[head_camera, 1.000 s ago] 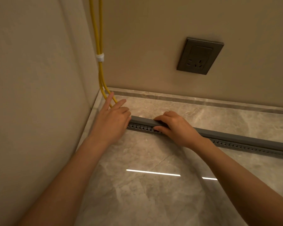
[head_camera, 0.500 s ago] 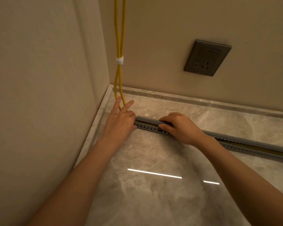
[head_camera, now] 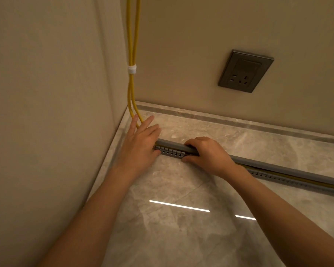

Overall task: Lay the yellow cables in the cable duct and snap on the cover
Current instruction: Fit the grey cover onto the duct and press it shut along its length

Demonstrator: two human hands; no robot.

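The work area was a corner where two beige walls [head_camera: 46, 112] met a polished grey stone surface [head_camera: 181, 237], which carried two bright reflected light strips [head_camera: 179, 206]. A dark wall socket [head_camera: 245, 71] sat on the far wall, well apart from the work. The yellow cables [head_camera: 132, 35], bound by a white tie [head_camera: 132, 69], dropped down the corner. Your left hand [head_camera: 139, 145] lay flat with fingers straight and spread at the end of the cable duct [head_camera: 170, 152], fingertips touching the cables. Your right hand [head_camera: 208, 153] curled its fingers over the cover [head_camera: 172, 144], thumb against the duct's slotted near wall. Right of that hand, yellow showed between the cover and the duct.
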